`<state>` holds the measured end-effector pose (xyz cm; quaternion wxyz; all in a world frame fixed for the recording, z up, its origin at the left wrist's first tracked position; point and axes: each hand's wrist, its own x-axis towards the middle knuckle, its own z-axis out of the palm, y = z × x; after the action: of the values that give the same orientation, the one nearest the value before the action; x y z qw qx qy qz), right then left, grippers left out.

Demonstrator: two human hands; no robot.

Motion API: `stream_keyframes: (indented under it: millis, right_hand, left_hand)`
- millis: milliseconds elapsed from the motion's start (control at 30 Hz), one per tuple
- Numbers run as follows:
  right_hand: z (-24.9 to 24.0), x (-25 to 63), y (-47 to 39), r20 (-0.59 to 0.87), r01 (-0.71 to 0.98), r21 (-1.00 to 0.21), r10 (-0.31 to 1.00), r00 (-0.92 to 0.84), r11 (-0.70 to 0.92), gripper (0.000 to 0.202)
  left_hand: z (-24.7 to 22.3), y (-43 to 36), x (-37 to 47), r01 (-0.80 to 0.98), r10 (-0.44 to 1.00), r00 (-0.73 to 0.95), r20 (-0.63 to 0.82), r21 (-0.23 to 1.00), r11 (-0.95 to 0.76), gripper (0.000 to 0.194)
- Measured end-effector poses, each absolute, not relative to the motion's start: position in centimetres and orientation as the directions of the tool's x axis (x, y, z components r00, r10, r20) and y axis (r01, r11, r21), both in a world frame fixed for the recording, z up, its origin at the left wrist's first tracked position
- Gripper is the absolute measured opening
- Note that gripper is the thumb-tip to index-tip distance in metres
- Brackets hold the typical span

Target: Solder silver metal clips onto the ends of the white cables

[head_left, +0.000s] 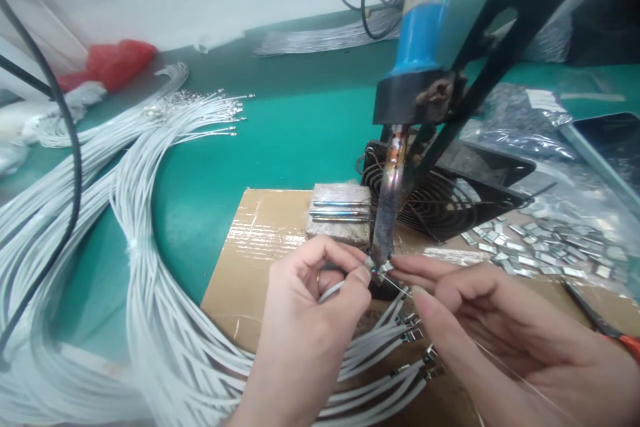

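Note:
My left hand pinches the end of a white cable between thumb and fingertips, just below the tip of a soldering iron. A small metal connector sits at the cable's end, partly hidden by my fingertips. From the right, my right hand pinches a thin solder wire, which runs across the palm to the connector. The blue-handled iron points downward in a black clamp. Whether its tip touches the joint I cannot tell. Several white cables with metal connectors lie below my hands.
Bundled white cables cover the left side. Cardboard bears a grey block with metal rods. Behind the iron stands a black fan. Loose connectors and orange-handled scissors lie right. A red bag is far left.

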<state>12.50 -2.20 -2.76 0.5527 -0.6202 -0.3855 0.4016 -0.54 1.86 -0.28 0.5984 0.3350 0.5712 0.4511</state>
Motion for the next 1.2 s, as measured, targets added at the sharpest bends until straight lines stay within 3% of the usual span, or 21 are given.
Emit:
stream_keyframes:
  millis: [733, 1200]
  right_hand:
    - [-2.53, 12.46, -2.02, -0.039, 0.025, -0.998, 0.933, 0.358, -0.052, 0.019]
    - [-3.04, 12.8, -2.04, 0.054, 0.077, -0.997, 0.941, 0.335, 0.03, 0.019]
  left_hand:
    - [-0.02, 2.05, -0.58, -0.12, 0.923, -0.104, -0.371, 0.926, 0.359, 0.015]
    - [0.14, 1.95, -0.72, -0.116, 0.931, -0.096, -0.352, 0.933, 0.341, 0.014]
